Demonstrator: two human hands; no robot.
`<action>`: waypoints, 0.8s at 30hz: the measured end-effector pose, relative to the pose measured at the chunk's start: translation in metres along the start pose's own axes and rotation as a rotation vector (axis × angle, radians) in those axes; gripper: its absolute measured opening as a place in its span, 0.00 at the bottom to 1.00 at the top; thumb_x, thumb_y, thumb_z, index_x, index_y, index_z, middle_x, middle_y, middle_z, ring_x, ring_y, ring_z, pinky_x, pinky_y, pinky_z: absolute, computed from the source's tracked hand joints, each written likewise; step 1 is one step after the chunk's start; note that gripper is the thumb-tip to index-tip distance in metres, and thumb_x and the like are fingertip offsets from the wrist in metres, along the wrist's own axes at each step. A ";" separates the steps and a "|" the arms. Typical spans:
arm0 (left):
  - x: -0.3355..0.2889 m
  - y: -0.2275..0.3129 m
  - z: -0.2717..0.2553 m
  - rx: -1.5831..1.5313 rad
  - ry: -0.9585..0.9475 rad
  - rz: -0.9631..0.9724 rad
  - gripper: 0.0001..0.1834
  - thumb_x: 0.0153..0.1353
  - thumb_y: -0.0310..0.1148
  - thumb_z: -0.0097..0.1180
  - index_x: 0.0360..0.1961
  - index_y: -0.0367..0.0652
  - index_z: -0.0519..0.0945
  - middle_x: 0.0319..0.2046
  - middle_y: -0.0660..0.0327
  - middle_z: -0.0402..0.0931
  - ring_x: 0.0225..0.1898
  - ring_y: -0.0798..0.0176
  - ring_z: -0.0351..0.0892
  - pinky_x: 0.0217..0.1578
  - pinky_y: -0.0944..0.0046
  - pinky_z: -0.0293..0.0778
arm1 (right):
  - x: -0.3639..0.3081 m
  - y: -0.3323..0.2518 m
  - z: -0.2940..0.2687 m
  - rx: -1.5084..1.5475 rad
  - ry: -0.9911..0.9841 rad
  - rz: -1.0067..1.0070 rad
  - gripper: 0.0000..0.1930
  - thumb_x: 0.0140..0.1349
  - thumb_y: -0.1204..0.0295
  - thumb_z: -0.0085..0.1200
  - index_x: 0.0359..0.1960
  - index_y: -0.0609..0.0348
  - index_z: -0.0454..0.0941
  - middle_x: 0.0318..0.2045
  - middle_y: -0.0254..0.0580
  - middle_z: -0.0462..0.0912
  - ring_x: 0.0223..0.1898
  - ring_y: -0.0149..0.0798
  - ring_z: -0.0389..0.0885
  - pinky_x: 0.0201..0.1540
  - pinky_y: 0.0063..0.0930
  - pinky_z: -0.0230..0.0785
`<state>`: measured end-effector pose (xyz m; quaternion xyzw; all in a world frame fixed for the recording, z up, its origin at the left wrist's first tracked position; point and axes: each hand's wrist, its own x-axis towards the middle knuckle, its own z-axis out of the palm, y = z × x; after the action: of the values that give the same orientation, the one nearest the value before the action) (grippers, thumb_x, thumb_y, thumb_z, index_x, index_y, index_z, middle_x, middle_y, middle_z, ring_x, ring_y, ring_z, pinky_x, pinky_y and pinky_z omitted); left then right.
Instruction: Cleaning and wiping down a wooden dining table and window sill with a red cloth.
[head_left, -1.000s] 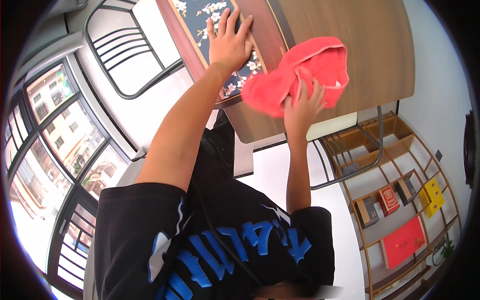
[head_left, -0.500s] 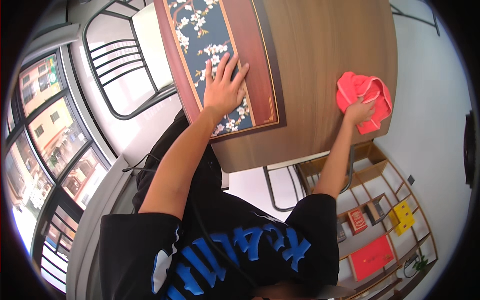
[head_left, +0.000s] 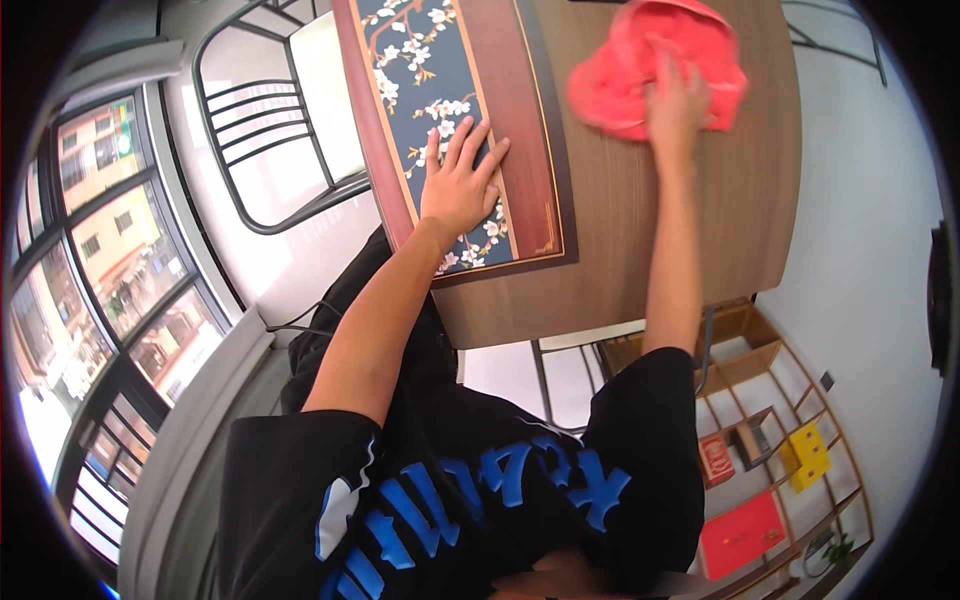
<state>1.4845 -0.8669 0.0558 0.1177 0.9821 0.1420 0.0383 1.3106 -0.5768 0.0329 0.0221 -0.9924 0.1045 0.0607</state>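
On the brown wooden table (head_left: 620,240) lies a long mat (head_left: 530,130) with dark red borders and a dark blue band of white blossoms. My left hand (head_left: 460,190) rests flat on that band near the mat's front end, fingers spread and holding nothing. To the right of the mat, my right hand (head_left: 680,105) presses on a bunched coral-red cloth (head_left: 610,90) against the tabletop. Motion blurs both the cloth and the fingers on it.
A black metal chair with a pale seat (head_left: 262,125) stands left of the table, beside large windows (head_left: 120,250). Another chair frame (head_left: 560,375) shows by the front edge. At lower right, a wooden shelf (head_left: 745,365) holds boxes, including a yellow one (head_left: 808,455).
My right hand has slid the red cloth from the table's right front area to farther back and left, closer to the mat. My left hand stays on the mat.
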 end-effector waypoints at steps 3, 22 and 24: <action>0.005 0.001 0.011 -0.047 0.065 0.019 0.29 0.55 0.34 0.53 0.62 0.59 0.72 0.68 0.58 0.60 0.72 0.54 0.52 0.70 0.37 0.39 | -0.093 -0.053 -0.028 0.081 -0.080 -0.004 0.31 0.55 0.64 0.62 0.63 0.35 0.71 0.65 0.44 0.63 0.69 0.63 0.54 0.64 0.79 0.45; 0.009 0.009 0.022 0.040 0.108 0.102 0.29 0.57 0.34 0.49 0.64 0.54 0.70 0.69 0.56 0.57 0.73 0.50 0.49 0.70 0.37 0.36 | -0.341 -0.056 -0.067 0.001 -0.060 0.348 0.41 0.47 0.56 0.66 0.67 0.29 0.64 0.66 0.43 0.63 0.68 0.63 0.56 0.62 0.79 0.49; 0.010 0.009 0.017 0.036 0.110 0.095 0.30 0.57 0.34 0.50 0.64 0.54 0.70 0.70 0.56 0.57 0.74 0.50 0.48 0.70 0.38 0.36 | -0.306 0.026 -0.067 -0.089 0.092 0.533 0.39 0.52 0.59 0.64 0.68 0.32 0.62 0.66 0.45 0.63 0.68 0.64 0.56 0.61 0.76 0.52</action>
<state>1.4782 -0.8516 0.0420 0.1570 0.9784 0.1323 -0.0244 1.6206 -0.5276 0.0540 -0.2472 -0.9631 0.0740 0.0768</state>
